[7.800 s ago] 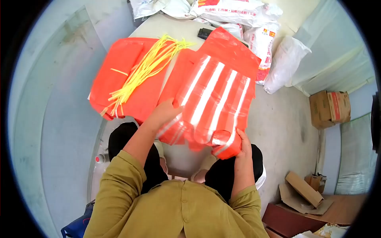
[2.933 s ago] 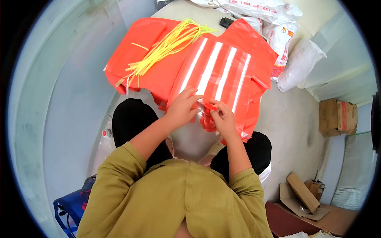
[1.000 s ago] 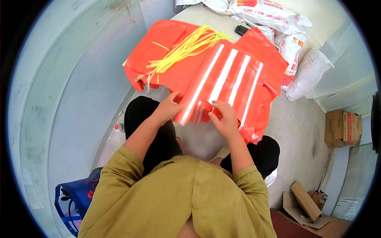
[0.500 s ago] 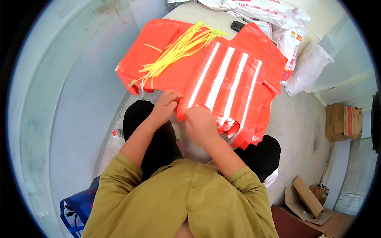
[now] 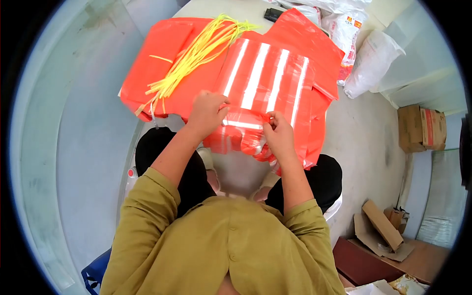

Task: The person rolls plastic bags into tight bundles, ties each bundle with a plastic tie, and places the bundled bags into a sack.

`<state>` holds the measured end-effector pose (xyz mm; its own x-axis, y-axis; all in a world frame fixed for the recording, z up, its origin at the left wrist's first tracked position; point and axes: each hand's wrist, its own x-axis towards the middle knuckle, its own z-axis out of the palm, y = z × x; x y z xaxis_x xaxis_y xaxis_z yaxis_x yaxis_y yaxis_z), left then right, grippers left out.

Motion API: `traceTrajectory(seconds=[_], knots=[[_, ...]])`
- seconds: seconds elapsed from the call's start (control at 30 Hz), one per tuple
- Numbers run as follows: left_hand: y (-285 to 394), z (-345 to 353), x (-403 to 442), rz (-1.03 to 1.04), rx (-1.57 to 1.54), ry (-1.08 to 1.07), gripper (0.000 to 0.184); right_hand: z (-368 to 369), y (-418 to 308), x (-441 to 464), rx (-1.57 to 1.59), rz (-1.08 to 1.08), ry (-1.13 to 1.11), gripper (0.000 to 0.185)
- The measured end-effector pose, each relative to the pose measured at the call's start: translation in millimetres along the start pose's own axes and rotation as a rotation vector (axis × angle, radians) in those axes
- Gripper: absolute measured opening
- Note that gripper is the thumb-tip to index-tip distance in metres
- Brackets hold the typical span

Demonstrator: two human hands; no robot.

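A stack of orange-red plastic film with white stripes lies on the table in front of me. At its near edge, my left hand is closed on a folded strip, fingers pinched. A little to the right, my right hand pinches the same strip between thumb and fingers. Between the hands the strip is turned up, and a crumpled edge hangs below it. Left of the stack lies a plain orange plastic pile, with a bundle of yellow ties on top.
White printed sacks and a white wrapped bundle stand beyond the table's right side. A small black object lies at the back. Cardboard boxes stand at the right, with flattened cardboard lower down. My knees are below the near edge.
Both hands have moved apart, the right hand going right and upward along the edge. The near edge of the striped plastic is now folded up between them. The view has shifted slightly.
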<state>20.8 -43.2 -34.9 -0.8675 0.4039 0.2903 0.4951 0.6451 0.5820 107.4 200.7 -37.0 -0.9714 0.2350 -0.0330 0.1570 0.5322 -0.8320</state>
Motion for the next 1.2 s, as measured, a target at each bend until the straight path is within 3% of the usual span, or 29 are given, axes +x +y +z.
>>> traceTrajectory(seconds=[0.17, 0.27, 0.37, 0.57, 0.67, 0.77, 0.97, 1.0, 1.03, 1.1, 1.2], knots=[[6, 11, 2, 0.213, 0.2, 0.148, 0.017, -4, -6, 0, -0.174, 0.138, -0.112, 0.038], [21, 19, 1, 0.364, 0.043, -0.019, 0.019, -6, -14, 0, -0.237, 0.15, -0.145, 0.039], [44, 30, -6, 0.328, -0.116, -0.131, 0.023, -8, -18, -3, -0.313, 0.116, -0.152, 0.04], [48, 38, -12, 0.269, -0.017, -0.238, 0.032, -27, -22, -23, -0.229, 0.08, -0.106, 0.036], [53, 34, -10, 0.25, -0.012, -0.31, 0.035, -19, 21, -39, -0.341, -0.415, 0.052, 0.038], [53, 35, -11, 0.286, 0.037, -0.325, 0.042, -13, 22, -53, -0.385, -0.519, -0.016, 0.045], [40, 38, -14, 0.317, 0.052, -0.367, 0.053, -9, 14, -58, -0.365, -0.649, 0.004, 0.023], [48, 28, -12, 0.178, -0.056, -0.468, 0.053, -10, 13, -57, -0.349, -0.656, 0.012, 0.019], [62, 9, -8, 0.039, -0.164, -0.568, 0.054, -10, 12, -55, -0.24, -0.549, 0.011, 0.016], [69, 0, -7, -0.025, -0.248, -0.62, 0.051, -8, 10, -50, -0.021, -0.331, 0.011, 0.012], [60, 8, -10, 0.12, -0.177, -0.507, 0.041, -6, 11, -38, 0.21, -0.149, 0.005, 0.012]])
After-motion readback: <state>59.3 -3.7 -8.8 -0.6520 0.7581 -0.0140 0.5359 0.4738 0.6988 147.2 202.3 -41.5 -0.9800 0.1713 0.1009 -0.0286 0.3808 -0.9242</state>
